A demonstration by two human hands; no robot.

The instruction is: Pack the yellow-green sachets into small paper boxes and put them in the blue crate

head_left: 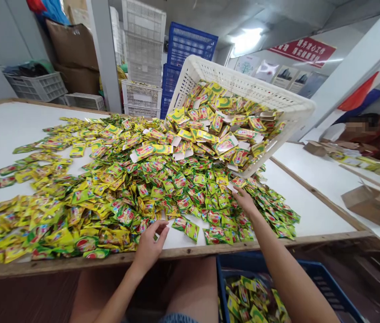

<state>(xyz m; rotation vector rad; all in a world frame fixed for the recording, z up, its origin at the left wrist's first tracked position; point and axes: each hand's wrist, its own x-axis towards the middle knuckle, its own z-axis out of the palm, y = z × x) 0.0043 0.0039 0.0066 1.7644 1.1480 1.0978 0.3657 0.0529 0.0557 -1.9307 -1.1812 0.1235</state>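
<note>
While the white basket [254, 83] sits tipped toward the wearer on the white surface [306, 202], small boxes [223, 143] fill it and spill over its low side onto a wide heap of foil packets [119, 193]. L hand [152, 240]: fingers loosely curled, thumb apart, nothing seen in it, near front edge, just beside packets. R hand [244, 201]: fingertips at a white flap [233, 187] below basket's low rim; can't tell if gripping. Blue crate [323, 278] below edge w/ more packets. Open cardboard box [375, 204] far R.
</note>
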